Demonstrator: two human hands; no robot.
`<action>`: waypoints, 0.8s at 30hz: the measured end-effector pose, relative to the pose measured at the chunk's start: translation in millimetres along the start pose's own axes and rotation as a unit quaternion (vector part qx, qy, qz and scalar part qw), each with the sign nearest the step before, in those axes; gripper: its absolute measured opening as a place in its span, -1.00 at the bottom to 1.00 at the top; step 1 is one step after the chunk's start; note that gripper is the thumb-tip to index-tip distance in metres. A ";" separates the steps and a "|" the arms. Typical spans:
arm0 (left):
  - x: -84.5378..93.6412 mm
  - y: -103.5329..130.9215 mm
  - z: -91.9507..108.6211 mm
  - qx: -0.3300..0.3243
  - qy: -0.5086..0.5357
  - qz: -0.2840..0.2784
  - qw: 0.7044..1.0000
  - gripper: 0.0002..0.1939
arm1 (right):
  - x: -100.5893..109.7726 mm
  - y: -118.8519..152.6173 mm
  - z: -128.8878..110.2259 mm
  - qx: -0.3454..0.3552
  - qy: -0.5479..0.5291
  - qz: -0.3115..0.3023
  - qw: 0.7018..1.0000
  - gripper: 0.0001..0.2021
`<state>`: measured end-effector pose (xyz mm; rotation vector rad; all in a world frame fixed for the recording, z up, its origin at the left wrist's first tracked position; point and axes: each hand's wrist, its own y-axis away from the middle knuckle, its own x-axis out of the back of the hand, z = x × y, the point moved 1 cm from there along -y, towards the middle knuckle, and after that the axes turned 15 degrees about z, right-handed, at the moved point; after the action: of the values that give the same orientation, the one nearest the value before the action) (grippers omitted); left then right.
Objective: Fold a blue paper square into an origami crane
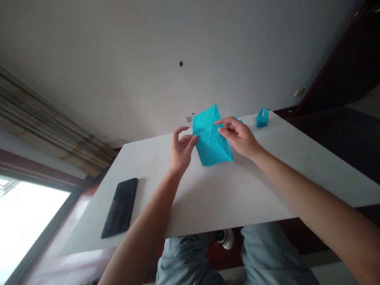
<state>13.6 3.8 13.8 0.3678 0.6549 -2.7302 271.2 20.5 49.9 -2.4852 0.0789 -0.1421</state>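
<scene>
A sheet of bright blue origami paper (pixel 211 144), marked with crossing creases, is held up tilted above the white table. My left hand (pixel 182 148) pinches its left edge between thumb and fingers, the index finger curled above. At the right side of the sheet is my right hand (pixel 237 136), its index finger stretched over the paper's face and its thumb close below at the edge. The right hand's other fingers are curled in. Beyond that hand, a small piece of blue folded paper (pixel 240 120) is mostly hidden.
A blue folded paper crane (pixel 262 118) stands at the table's far right corner. On the left of the white table (pixel 208 213) lies a black smartphone (pixel 120 208). A wall rises behind the table; a curtain (pixel 44 118) and a bright window (pixel 26 221) are at left.
</scene>
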 end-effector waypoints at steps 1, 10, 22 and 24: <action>1.1 -1.0 0.0 -0.016 -0.016 -0.009 1.000 -0.30 | 1.5 -0.2 -0.8 0.013 0.014 -0.005 1.000 -0.51; 1.9 5.5 17.7 -0.180 -0.201 -0.007 0.963 -0.86 | 10.6 -4.3 1.3 0.137 0.152 0.010 0.979 -0.74; -3.1 9.5 21.1 0.018 -0.048 -0.042 0.998 -0.27 | 6.8 -7.9 -3.1 -0.067 0.040 -0.006 0.997 -0.20; -2.8 10.5 20.2 0.056 -0.044 -0.060 0.996 -0.15 | 7.2 -9.7 3.4 -0.085 0.019 -0.001 0.996 -0.19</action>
<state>16.4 -14.0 27.9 0.2402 0.5185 -2.8859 279.0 29.5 53.7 -2.6535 0.1097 -0.1912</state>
